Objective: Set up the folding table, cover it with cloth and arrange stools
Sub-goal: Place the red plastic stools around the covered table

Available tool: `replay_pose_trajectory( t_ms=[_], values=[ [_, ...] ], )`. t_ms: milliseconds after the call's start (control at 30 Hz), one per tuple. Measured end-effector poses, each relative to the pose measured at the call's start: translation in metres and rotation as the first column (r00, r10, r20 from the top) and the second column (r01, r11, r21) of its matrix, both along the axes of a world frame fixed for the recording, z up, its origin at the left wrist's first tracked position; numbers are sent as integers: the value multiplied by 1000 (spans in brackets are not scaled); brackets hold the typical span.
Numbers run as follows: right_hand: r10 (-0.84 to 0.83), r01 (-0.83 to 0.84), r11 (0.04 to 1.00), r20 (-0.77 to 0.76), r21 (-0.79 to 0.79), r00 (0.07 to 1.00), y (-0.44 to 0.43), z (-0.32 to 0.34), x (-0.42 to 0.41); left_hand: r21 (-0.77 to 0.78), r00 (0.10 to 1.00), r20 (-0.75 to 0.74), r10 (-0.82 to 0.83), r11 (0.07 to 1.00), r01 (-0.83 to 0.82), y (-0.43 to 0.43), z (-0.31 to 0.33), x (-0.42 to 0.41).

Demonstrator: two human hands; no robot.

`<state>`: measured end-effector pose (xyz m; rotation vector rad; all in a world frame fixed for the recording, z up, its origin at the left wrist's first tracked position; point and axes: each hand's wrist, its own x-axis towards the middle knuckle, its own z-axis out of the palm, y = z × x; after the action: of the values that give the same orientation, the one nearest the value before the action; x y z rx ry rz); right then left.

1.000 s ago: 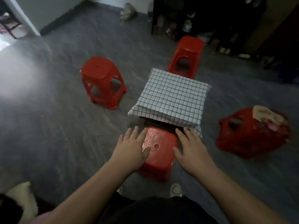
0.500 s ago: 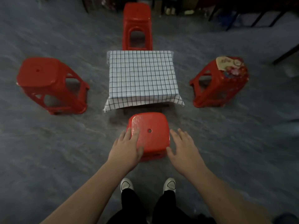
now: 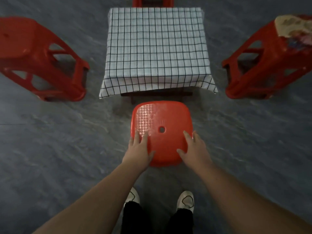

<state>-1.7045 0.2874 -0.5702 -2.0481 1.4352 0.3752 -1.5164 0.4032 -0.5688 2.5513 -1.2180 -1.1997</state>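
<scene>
Your left hand [image 3: 139,150] and right hand [image 3: 195,149] lie flat with fingers spread, grasping nothing, on the near red stool [image 3: 162,130] just beside the near edge of the cloth-covered table [image 3: 157,46].

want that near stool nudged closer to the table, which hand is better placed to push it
Neither clearly. Left hand and right hand rest on opposite sides of the stool seat, level with each other; pushing with both toward the table looks straightest.

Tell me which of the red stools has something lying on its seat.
The stool right of the table: a worn, floral-patterned piece covers its seat. The left stool and the near stool under both hands have bare seats; the far stool's seat is out of frame.
</scene>
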Motion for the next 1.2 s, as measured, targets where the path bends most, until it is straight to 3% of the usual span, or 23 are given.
replay_pose_trajectory(
  t_ms=[167, 267, 367, 767, 1200],
  values=[
    [-76, 77, 996, -14, 53, 997, -16, -69, 10, 122, 998, 39, 41, 991, -46, -17, -63, 8],
    [-96, 97, 995, -18, 38, 995, -10, -86, 11, 91, 993, 24, 115, 989, -116, -18, -77, 2],
    [-94, 94, 995, -8, 20, 996, -9, -86, 10, 33, 991, 47, 127, 991, -128, -14, -80, -2],
    [-142, 139, 986, 39, 89, 989, 69, -70, -26, 70, 997, 11, 79, 994, -79, 55, -72, -30],
    [-130, 131, 983, -15, 128, 991, 138, -63, -67, 87, 997, 11, 76, 993, -76, 125, -68, -77]
  ],
)
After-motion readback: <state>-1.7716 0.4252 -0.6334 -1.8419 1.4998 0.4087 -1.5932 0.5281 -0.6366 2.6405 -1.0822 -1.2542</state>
